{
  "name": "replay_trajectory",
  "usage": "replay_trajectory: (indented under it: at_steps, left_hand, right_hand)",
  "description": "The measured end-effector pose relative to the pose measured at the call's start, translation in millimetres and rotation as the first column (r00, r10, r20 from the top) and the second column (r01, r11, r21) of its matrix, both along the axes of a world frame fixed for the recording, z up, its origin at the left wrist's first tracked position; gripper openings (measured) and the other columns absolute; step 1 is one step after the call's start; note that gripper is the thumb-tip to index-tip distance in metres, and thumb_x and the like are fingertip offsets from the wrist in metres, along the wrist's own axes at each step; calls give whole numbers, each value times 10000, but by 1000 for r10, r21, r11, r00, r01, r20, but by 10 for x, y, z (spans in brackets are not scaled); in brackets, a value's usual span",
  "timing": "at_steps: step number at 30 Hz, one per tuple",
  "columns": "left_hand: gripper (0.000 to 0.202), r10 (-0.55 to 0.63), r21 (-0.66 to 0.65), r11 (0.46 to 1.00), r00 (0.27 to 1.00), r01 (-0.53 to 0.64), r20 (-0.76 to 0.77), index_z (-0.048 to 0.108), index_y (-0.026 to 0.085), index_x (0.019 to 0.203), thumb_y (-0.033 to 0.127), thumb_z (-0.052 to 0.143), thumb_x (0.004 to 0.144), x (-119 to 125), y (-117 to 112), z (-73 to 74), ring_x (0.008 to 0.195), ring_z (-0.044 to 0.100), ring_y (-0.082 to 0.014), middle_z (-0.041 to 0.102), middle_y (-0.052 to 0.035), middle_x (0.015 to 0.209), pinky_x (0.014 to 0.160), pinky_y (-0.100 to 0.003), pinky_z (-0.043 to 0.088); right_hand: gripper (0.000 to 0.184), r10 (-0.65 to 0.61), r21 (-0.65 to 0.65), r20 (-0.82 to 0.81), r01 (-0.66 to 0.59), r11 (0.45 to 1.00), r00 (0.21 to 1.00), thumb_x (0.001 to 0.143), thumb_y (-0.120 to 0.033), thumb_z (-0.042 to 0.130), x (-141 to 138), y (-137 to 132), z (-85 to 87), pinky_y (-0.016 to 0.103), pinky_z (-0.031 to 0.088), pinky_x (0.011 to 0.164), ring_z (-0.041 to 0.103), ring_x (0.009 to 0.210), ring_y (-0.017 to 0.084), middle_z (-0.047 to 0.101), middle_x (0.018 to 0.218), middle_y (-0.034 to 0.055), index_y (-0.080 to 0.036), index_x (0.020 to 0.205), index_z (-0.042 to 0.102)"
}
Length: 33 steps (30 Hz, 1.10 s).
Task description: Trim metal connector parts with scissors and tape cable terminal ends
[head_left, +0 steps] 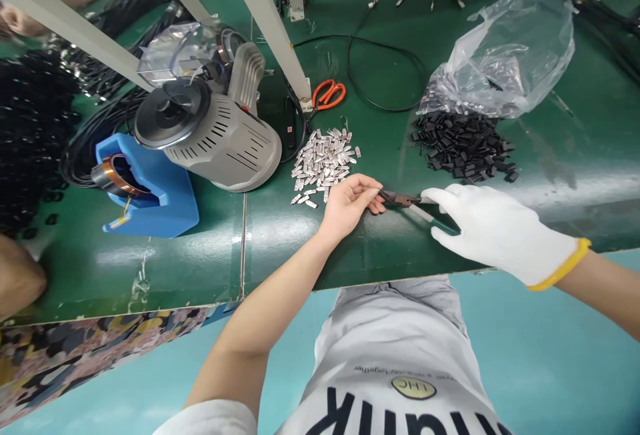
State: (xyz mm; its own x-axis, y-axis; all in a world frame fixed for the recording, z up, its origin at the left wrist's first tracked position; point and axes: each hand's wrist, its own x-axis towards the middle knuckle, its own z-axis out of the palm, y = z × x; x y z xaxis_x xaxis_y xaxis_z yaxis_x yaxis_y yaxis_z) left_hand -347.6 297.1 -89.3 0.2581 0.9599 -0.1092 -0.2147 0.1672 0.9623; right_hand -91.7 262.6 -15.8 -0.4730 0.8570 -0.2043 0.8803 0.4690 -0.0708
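My left hand, bare, has its thumb and fingers pinched together at the tip of a pair of pliers. What those fingers hold is small, dark and mostly hidden. My right hand, in a white glove with a yellow cuff, is closed around the pliers' green handles. The jaws point left, towards the left fingertips. Just beyond the left hand lies a pile of small silver metal connectors. A heap of small black plastic pieces sits beyond the right hand.
A clear plastic bag rests against the black heap. Orange-handled scissors lie near a white post. A grey machine and a blue tape dispenser stand left. Black cables lie behind; another person's arm is far left.
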Motion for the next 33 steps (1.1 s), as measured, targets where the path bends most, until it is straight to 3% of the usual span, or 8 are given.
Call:
replay_trajectory:
  at_steps: [9, 13, 26, 33]
  left_hand:
    - [281, 4, 22, 1000, 1000, -4, -25, 656, 131, 939, 377, 771, 867, 11, -18, -24, 599, 709, -132, 732, -44, 731, 571, -226, 560]
    - [273, 12, 30, 999, 1000, -12, -17, 630, 143, 967, 366, 760, 878, 19, -26, -24, 598, 708, -129, 729, -34, 732, 569, -222, 555]
    - [226, 43, 63, 997, 997, -40, -57, 607, 155, 913, 339, 737, 895, 14, -39, -45, 609, 708, -125, 700, -16, 700, 594, -227, 582]
    - [216, 55, 68, 996, 997, -51, -52, 598, 156, 908, 326, 731, 894, 16, -49, -50, 605, 707, -127, 698, -14, 701, 587, -230, 576]
  right_hand:
    - [569, -63, 1, -3, 63, 998, 998, 897, -468, 529, -31, 2, -1, 374, 430, 723, 663, 910, 298, 692, 1143, 106, -245, 1421, 537]
    - [600, -30, -36, -13, 29, 999, 999, 878, -467, 552, -27, 45, 2, 381, 437, 749, 661, 930, 300, 692, 1124, 106, -244, 1434, 533]
    - [579, -61, -68, 86, 67, 995, 994, 856, -456, 543, -166, 25, 37, 350, 360, 644, 638, 827, 285, 681, 1084, 90, -276, 1407, 534]
    - [510, -121, -175, 55, 129, 976, 991, 855, -419, 548, -166, 47, 8, 325, 344, 632, 636, 818, 259, 685, 1037, 68, -316, 1354, 552]
